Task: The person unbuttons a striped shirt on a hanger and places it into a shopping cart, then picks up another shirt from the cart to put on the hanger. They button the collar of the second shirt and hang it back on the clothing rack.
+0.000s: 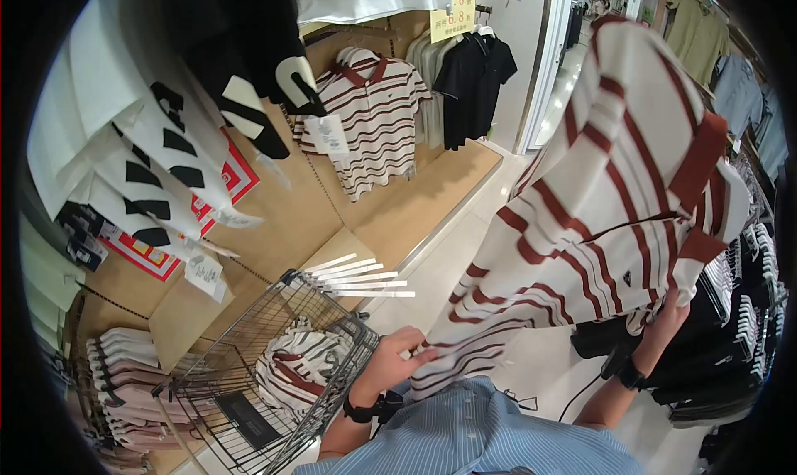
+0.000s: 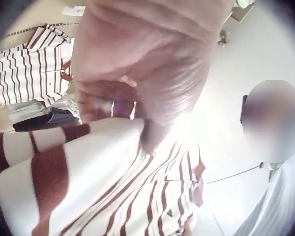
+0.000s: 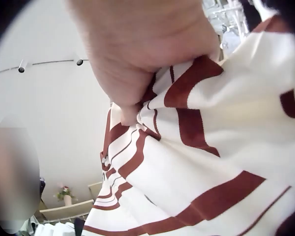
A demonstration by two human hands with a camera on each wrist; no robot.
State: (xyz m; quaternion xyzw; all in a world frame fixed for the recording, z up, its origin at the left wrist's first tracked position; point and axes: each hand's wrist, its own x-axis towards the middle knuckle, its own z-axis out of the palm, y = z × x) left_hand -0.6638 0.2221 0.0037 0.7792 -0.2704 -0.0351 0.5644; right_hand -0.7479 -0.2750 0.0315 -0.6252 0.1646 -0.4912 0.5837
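Observation:
A white shirt with dark red stripes and a red collar (image 1: 573, 226) is stretched between both hands in the head view. The left hand (image 1: 397, 360) pinches its hem at the lower left; in the left wrist view that hand (image 2: 147, 59) has thumb and fingers on the striped cloth (image 2: 103, 182). The right hand (image 1: 667, 319) grips the shirt near the collar and sleeve. In the right wrist view the right hand (image 3: 147, 54) bunches the fabric (image 3: 201, 167) between thumb and fingers, its fingertips partly hidden by folds.
A wire cart (image 1: 274, 442) at the lower left holds a crumpled striped shirt (image 1: 303, 367), with white hangers (image 1: 361, 277) at its edge. A similar striped shirt (image 1: 374, 114) hangs on the wall. Black garments (image 1: 706, 342) hang on the right, white ones (image 1: 91, 101) at the upper left.

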